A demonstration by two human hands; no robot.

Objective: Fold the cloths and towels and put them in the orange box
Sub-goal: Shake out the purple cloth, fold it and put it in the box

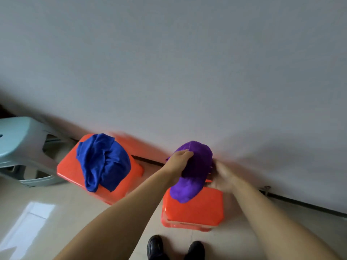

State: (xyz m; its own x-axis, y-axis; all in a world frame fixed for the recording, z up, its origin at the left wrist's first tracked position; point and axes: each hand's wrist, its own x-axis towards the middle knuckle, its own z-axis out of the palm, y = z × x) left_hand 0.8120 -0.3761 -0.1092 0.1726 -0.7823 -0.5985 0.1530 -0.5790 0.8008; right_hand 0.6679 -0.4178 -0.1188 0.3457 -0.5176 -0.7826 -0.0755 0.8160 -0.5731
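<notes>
The head view shows the purple towel (pixel 189 171) bunched over the far edge of the orange box (pixel 195 209), long axis running away from the person, left hand (pixel 178 162) gripping it, blurred right hand (pixel 223 177) beside, its grip unclear.

We see a plain purple cloth (pixel 193 171) at about one o'clock, over a bright orange box (pixel 193 212). At ten o'clock a deep blue cloth (pixel 102 162) lies on another orange box (pixel 67 166). A pale teal stool (pixel 18 139) stands at nine, black shoes (pixel 174 247) at six.
</notes>
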